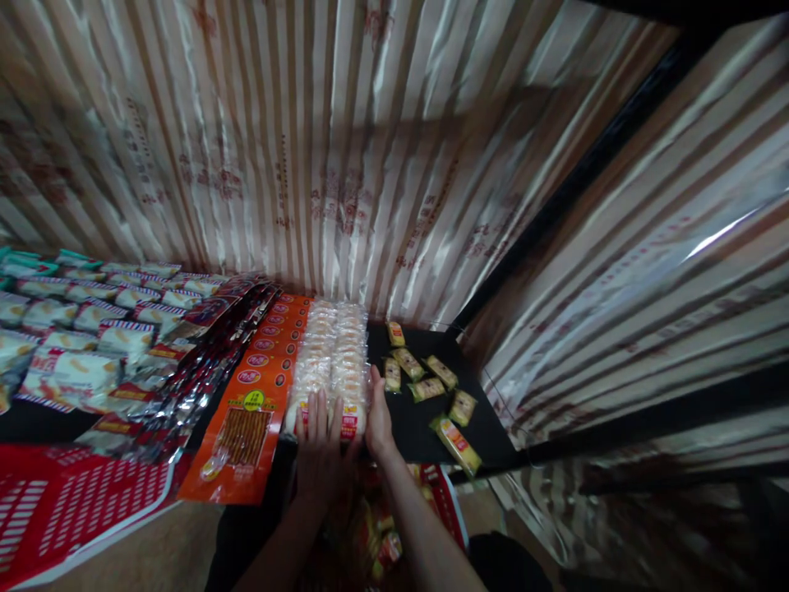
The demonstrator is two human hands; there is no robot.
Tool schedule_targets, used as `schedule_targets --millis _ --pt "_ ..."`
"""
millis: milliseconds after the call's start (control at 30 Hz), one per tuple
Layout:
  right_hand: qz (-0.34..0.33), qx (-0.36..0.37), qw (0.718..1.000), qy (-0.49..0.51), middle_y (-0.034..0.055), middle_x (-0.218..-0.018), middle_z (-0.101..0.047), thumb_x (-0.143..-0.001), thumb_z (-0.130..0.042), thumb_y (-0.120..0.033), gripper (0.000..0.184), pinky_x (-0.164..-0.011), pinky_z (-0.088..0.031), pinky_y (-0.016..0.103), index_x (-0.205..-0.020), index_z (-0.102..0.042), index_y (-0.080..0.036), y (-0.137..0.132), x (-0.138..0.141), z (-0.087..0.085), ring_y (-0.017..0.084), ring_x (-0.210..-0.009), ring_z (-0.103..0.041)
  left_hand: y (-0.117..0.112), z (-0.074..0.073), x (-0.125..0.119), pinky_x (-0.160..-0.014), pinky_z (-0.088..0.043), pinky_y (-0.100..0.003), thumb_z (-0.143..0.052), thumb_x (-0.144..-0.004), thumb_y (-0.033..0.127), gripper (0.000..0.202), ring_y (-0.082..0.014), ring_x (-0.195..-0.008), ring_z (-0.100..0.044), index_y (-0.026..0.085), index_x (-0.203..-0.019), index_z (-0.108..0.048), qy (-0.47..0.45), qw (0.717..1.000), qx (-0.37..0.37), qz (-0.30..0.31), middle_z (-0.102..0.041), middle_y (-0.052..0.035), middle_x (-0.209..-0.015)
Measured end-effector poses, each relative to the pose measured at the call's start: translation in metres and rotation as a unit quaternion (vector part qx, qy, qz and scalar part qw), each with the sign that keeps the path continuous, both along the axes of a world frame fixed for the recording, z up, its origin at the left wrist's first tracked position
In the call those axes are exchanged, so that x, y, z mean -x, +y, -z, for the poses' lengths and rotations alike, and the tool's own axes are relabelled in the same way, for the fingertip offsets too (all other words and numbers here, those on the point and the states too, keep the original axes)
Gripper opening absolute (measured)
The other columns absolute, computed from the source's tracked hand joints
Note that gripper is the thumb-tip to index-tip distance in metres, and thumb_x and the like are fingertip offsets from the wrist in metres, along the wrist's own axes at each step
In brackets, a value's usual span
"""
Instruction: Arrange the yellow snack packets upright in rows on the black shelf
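White wrapped snacks (317, 349), two rows front to back, sit on the black shelf (403, 444), standing close behind one another between the orange packs (256, 395) and the loose yellow packs (426, 389). Front ends carry red and yellow labels.

Hands: left hand (320, 456) lies against the front of the rows, fingers extended and slightly spread over the labels. Right hand (378, 423) is along the right side near the front, fingers straight, pointing up the row. Hands are near each other; neither looks clamped on a pack. Left thumb is hard to make out, image is dim.

Step in hand, my read: squaring up the two rows, left hand on the front face, right hand on the side. Next move calls for light, even pressure from both; wrappers look slick and soft, so a hard push could buckle a row or shove it into the orange stack. Can't tell if the white and orange packs touch.

Yellow packs lie scattered at mixed angles, clear of the right fingers. Red basket (80, 506) sits front left.
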State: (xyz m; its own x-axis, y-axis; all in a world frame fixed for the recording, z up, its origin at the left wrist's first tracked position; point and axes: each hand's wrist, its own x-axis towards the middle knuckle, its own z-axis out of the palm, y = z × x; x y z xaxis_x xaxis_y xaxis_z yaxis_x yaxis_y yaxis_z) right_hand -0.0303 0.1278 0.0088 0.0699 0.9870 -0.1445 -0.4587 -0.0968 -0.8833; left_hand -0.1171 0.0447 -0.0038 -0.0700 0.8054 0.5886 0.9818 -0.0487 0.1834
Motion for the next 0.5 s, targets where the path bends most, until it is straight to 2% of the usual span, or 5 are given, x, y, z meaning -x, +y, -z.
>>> schedule_targets --millis 167,233,333,433,500 --pt "0.081 -0.069 0.986 -0.128 0.0045 -0.132 -0.050 -0.082 -0.043 -0.055 0.054 -0.108 -0.023 0.034 -0.123 -0.051 -0.022 -0.027 -0.016 -0.011 0.016 -0.125 -0.040 -0.004 -0.001 0.002 -0.102 -0.026 -0.058 -0.048 -0.082 0.043 0.059 -0.0369 -0.134 -0.019 0.012 -0.131 -0.040 -0.010 1.000 -0.010 0.016 -0.031 -0.0201 -0.142" --pt "0.088 -0.089 0.977 -0.174 0.0063 -0.125 -0.056 -0.083 -0.044 -0.051 0.047 -0.104 -0.030 0.036 -0.118 -0.055 -0.021 -0.051 -0.028 -0.015 0.019 -0.118 -0.047 -0.017 0.000 0.002 -0.102 -0.028 -0.056 -0.047 -0.084 0.036 0.054 -0.0371 -0.135 -0.015 0.008 -0.130 -0.041 -0.033 0.999 -0.016 0.032 -0.030 -0.0222 -0.141" --pt "0.076 -0.090 0.961 -0.250 0.0078 -0.111 -0.064 -0.082 -0.046 -0.046 0.039 -0.093 -0.041 0.037 -0.109 -0.060 -0.020 -0.093 -0.051 -0.010 0.021 -0.104 -0.057 -0.051 0.012 0.000 -0.103 -0.032 -0.047 -0.042 -0.085 0.022 0.043 -0.0303 -0.135 -0.019 0.009 -0.126 -0.044 -0.057 0.991 0.004 0.120 -0.038 -0.0181 -0.138" --pt "-0.009 -0.052 0.910 -0.411 0.0077 -0.095 -0.069 -0.083 -0.045 -0.040 0.033 -0.086 -0.045 0.035 -0.100 -0.064 -0.020 -0.129 -0.076 0.013 0.021 -0.092 -0.062 -0.091 0.033 -0.007 -0.104 -0.034 -0.041 -0.038 -0.085 0.017 0.037 -0.0235 -0.129 -0.034 0.015 -0.119 -0.052 -0.081 0.972 0.069 0.208 -0.050 -0.0119 -0.129" --pt "-0.116 -0.008 0.843 -0.526 0.0082 -0.100 -0.069 -0.082 -0.044 -0.034 0.031 -0.084 -0.046 0.034 -0.103 -0.063 -0.020 -0.147 -0.088 0.035 0.021 -0.092 -0.063 -0.111 0.046 -0.014 -0.102 -0.036 -0.038 -0.037 -0.085 0.020 0.039 -0.0221 -0.124 -0.042 0.018 -0.122 -0.051 -0.101 0.959 0.162 0.207 -0.053 -0.0103 -0.126"
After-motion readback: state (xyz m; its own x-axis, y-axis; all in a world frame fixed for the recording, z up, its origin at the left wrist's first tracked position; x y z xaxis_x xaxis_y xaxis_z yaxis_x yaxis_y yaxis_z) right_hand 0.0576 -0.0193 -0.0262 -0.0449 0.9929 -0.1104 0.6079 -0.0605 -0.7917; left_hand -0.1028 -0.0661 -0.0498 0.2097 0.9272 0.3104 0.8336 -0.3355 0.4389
